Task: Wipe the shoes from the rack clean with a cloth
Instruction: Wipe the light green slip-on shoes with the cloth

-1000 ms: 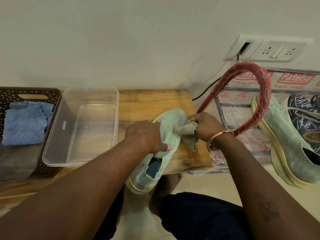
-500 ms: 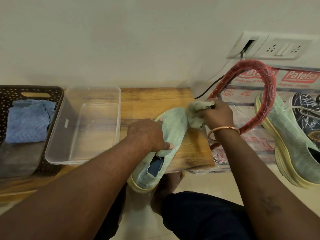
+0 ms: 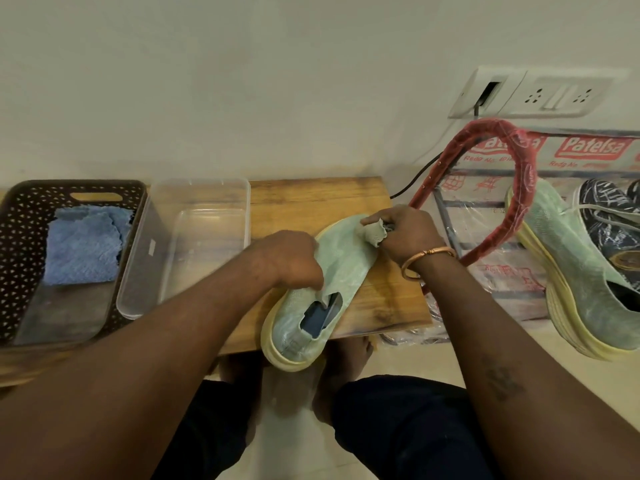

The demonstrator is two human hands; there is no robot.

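Since half a second ago, the cloth (image 3: 374,233) is brought in from beside the toe tip and is now pressed onto the top of the toe of the shoe (image 3: 346,268). It is bunched and pinched in the curled fingers of the right hand (image 3: 407,233), whose wrist carries a bangle (image 3: 427,259). The shoe, pale green with a yellowish sole, is laid on the board (image 3: 311,199) with its heel hanging over the near edge. It is gripped across the middle by the left hand (image 3: 291,261), fingers curled over the upper by the opening. At the far left a blue rag (image 3: 83,247) is held in a brown perforated basket (image 3: 20,237). A clear tub (image 3: 197,202) is set just beside the basket, and the wood is seen through its base. On the right, a second green shoe (image 3: 581,271) and a dark shoe (image 3: 602,209) are kept on the rack (image 3: 519,188), which is wrapped in plastic. "Patelsa" (image 3: 592,148) is printed in white on red labels along the wrapping; the smaller line beneath is too blurred to be read. A socket plate (image 3: 554,95) is fixed to the wall above.
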